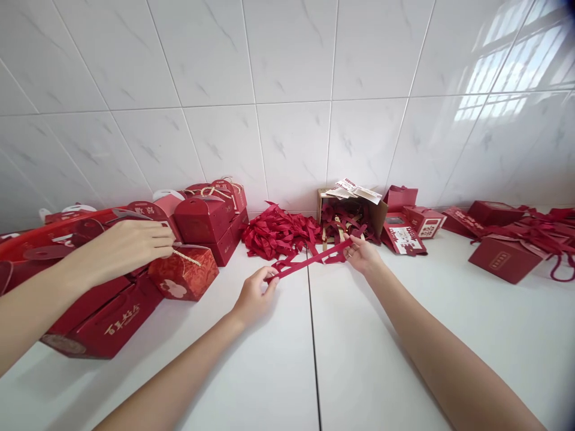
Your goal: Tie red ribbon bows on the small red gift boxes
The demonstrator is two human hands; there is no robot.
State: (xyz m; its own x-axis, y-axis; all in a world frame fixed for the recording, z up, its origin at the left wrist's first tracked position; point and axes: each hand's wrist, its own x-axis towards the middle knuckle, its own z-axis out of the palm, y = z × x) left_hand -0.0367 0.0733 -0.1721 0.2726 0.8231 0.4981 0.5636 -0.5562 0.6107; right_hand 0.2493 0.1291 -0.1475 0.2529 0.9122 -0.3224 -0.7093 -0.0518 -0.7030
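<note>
A red ribbon (314, 258) is stretched between my two hands, above the white table near its middle. My left hand (257, 293) pinches its lower left end. At the upper right end, my right hand (360, 254) grips it between thumb and fingers. Just behind the ribbon lies a heap of loose red ribbons (281, 232). Close to my right hand, a cardboard box (381, 220) on its side holds more dark red ribbons, with printed cards on top.
Another person's hand (126, 242) reaches in from the left over red gift boxes (121, 317) and a patterned box (186, 272). Small red boxes (424, 221) stand right of the cardboard box; a ribbon-tied box (507, 257) lies far right. A tiled wall (291, 143) rises behind.
</note>
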